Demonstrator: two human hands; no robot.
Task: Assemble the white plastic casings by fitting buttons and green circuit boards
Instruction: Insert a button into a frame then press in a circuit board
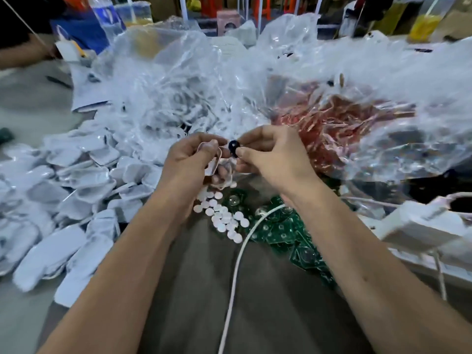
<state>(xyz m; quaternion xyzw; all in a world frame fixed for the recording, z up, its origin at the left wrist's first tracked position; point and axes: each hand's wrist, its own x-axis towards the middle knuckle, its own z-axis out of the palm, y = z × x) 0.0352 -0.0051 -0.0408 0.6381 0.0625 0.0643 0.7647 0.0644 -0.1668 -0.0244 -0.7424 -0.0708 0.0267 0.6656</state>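
Observation:
My left hand (190,155) grips a white plastic casing (212,166) with thin pale wires hanging from it, held above the table's middle. Right beside it my right hand (270,157) pinches a small dark round part (233,146) between thumb and forefinger, close to the casing's top. Below the hands lie several round white buttons (221,217) and, to their right, a heap of green circuit boards (283,232). A large pile of white casings (76,190) covers the left of the table.
Crumpled clear plastic bags (178,80) fill the back; one on the right holds red and pink wires (332,129). A white cable (237,267) runs toward me. A white box (424,223) sits at right. Another person's arm (23,51) is at far left.

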